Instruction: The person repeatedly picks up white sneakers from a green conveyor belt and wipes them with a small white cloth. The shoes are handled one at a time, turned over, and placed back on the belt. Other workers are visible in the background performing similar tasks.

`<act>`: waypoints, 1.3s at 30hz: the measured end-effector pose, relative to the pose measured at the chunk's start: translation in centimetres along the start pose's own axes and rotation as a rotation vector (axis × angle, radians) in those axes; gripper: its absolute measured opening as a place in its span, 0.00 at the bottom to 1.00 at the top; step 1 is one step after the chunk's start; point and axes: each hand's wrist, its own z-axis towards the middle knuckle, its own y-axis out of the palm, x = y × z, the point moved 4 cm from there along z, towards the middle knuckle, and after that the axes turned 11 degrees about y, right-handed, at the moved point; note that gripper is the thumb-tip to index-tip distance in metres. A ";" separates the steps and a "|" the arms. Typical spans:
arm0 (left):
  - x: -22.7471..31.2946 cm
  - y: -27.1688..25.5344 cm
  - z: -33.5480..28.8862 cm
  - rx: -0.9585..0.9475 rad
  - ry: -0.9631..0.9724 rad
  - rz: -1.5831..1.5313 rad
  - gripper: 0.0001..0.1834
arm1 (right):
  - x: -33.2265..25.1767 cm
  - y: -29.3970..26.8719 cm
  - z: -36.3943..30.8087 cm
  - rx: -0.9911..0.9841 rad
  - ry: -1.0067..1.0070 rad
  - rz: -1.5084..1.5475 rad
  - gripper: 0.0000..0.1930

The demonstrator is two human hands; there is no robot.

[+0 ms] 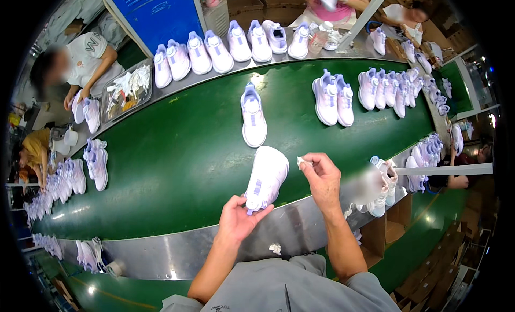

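Note:
My left hand (236, 218) grips a pale lilac-white sneaker (269, 175) by its heel end, fingers and thumb around the purple heel tab. The toe points away from me, over the green belt (177, 151). To its right, my right hand (325, 184) pinches a small crumpled white wad (304, 163) between thumb and fingertips, apart from the shoe. I cannot tell whether the wad is cloth or paper. Just beyond the held shoe, a matching single sneaker (253, 116) rests on the belt.
A pair of sneakers (332, 100) stands farther right, with several more behind. A row of sneakers (220, 54) lines the far metal ledge beside a plastic tray (127, 92) of scraps. A white scrap (274, 248) lies on the near metal edge (214, 253). Co-workers handle shoes across the belt.

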 end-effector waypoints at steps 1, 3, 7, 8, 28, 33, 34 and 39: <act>0.1 -0.4 -0.1 0.005 0.009 -0.010 0.22 | -0.1 0.4 0.2 -0.017 0.013 -0.016 0.06; -0.1 -0.4 -0.1 0.017 0.015 -0.028 0.21 | -0.5 1.1 0.4 -0.044 0.005 0.000 0.06; -0.5 -0.7 0.0 0.028 0.014 -0.058 0.21 | -0.1 2.0 0.3 -0.070 -0.067 -0.075 0.07; -0.6 -0.8 0.1 0.023 0.011 -0.065 0.21 | -0.2 2.3 0.2 -0.069 -0.095 -0.095 0.07; -0.8 -2.1 0.3 -0.011 -0.031 0.002 0.21 | -0.9 3.9 0.3 -0.062 -0.227 -0.222 0.06; -0.8 -2.5 0.3 -0.013 -0.046 -0.027 0.20 | -0.2 3.8 -0.3 -0.069 -0.134 -0.203 0.07; -0.9 -2.7 0.3 -0.019 -0.049 -0.033 0.20 | 0.0 3.8 -0.4 -0.070 -0.122 -0.186 0.07; -0.8 -2.8 0.2 -0.026 -0.069 -0.095 0.20 | 1.5 4.0 -1.3 -0.091 -0.058 -0.126 0.07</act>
